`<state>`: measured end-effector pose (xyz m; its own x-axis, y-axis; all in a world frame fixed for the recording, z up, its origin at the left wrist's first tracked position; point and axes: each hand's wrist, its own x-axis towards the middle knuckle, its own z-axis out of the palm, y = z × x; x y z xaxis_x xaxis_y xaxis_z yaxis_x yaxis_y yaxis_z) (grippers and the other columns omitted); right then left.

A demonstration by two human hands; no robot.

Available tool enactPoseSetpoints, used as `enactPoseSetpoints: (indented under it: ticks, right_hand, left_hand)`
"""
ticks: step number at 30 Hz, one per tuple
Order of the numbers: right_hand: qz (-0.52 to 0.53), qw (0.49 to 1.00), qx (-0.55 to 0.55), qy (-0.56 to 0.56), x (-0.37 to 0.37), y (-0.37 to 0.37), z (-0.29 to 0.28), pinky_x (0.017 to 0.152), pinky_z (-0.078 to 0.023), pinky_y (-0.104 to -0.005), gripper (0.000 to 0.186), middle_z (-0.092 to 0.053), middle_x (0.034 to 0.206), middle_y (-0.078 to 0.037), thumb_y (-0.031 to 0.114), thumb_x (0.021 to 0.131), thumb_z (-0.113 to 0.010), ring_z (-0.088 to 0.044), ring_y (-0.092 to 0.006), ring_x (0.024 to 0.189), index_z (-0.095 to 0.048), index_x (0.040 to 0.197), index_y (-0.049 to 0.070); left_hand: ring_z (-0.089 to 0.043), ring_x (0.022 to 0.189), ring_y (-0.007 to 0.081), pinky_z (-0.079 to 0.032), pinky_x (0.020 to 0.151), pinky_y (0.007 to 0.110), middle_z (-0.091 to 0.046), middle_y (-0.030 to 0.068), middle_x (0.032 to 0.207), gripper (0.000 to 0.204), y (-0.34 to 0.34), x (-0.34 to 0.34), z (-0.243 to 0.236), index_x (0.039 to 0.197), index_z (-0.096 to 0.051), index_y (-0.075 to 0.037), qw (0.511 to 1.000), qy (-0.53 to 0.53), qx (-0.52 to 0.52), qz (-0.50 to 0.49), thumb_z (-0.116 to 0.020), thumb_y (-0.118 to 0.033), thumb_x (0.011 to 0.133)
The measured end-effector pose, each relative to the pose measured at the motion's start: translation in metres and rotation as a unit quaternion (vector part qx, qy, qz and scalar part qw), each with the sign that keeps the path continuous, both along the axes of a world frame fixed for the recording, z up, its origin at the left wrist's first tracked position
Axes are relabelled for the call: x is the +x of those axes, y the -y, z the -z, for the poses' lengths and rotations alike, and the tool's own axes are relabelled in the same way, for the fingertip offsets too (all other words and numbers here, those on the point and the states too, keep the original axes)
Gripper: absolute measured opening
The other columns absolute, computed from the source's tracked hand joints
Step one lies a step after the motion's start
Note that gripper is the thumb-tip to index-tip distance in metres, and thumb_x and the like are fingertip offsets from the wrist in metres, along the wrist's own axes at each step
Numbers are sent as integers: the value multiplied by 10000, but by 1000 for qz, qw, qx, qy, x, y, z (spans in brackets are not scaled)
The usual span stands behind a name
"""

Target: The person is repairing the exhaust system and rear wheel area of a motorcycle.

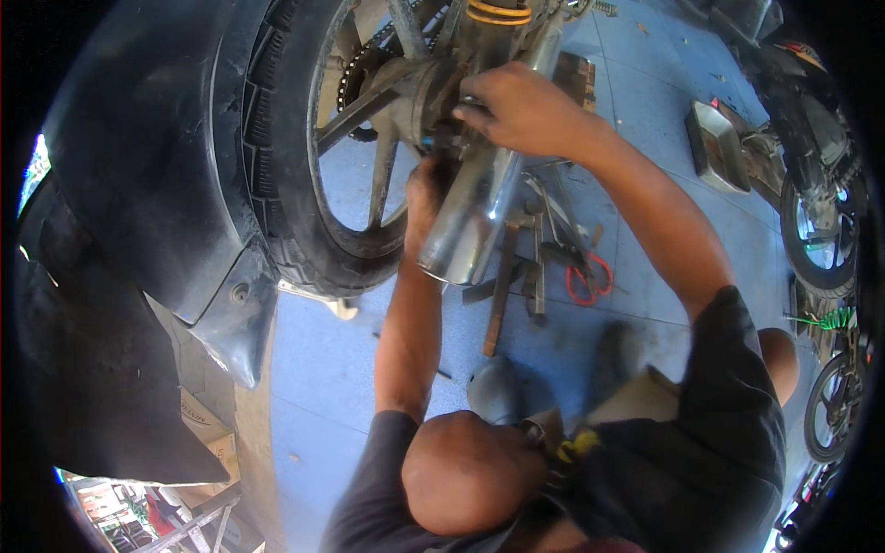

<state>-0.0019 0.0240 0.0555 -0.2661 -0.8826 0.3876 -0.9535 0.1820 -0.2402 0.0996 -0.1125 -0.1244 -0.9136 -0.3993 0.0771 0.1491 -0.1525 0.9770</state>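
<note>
A motorcycle's rear wheel [277, 161] stands at the upper left, with spokes, a hub [406, 101] and a toothed sprocket [355, 88]. Along its right side slants a shiny silver exhaust muffler [479, 207]. My right hand [525, 109] reaches over the muffler, its fingers curled closed at the hub's right side; what they grip is hidden. From below, my left hand [424, 189] comes up between tyre and muffler to the hub's underside. Its fingers are in shade and partly covered. A small blue part [428, 141] shows just above it.
Hand tools [536, 249] and red-handled scissors [590, 279] lie on the blue tiled floor right of the muffler. A metal tray [719, 147] sits farther right, beside other motorcycles [820, 212]. Black bodywork [138, 138] fills the left. My bent knee [470, 475] is near.
</note>
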Motion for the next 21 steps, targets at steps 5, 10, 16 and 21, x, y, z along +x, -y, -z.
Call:
enactPoseSetpoints:
  ticks: [5,10,16,21]
  right_hand:
    - [13,1000,-4,5,-10,-6,1,786,-478,-474,274,-634,854,-234,230,852,-631,-606,-416,847,-638,924,-34]
    - [-2,1000,-10,-1,-7,-1,-3,800,-476,-472,291,-637,861,-235,245,859,-624,-606,-417,855,-641,935,-35]
    - [10,1000,3,3,-7,-2,-6,831,-467,-470,308,-639,884,-231,260,865,-620,-606,-411,884,-643,959,-32]
    - [18,999,37,22,-7,0,-8,858,-461,-465,327,-642,921,-225,279,873,-614,-600,-406,927,-644,992,-23]
  left_hand:
    - [-650,784,195,-528,678,308,-664,120,947,415,-22,1,-29,1113,-602,-8,950,-29,305,57,-539,-354,892]
    - [-652,817,208,-535,709,324,-663,119,959,413,-21,4,-32,1143,-590,-25,907,-52,410,81,-508,-354,907]
    - [-643,906,228,-532,765,337,-643,137,1060,405,-33,8,-56,1216,-553,-41,865,-73,491,77,-451,-324,944]
    - [-615,1010,243,-499,873,357,-619,147,1139,431,-24,5,-32,1249,-531,-42,946,-69,311,67,-451,-326,935]
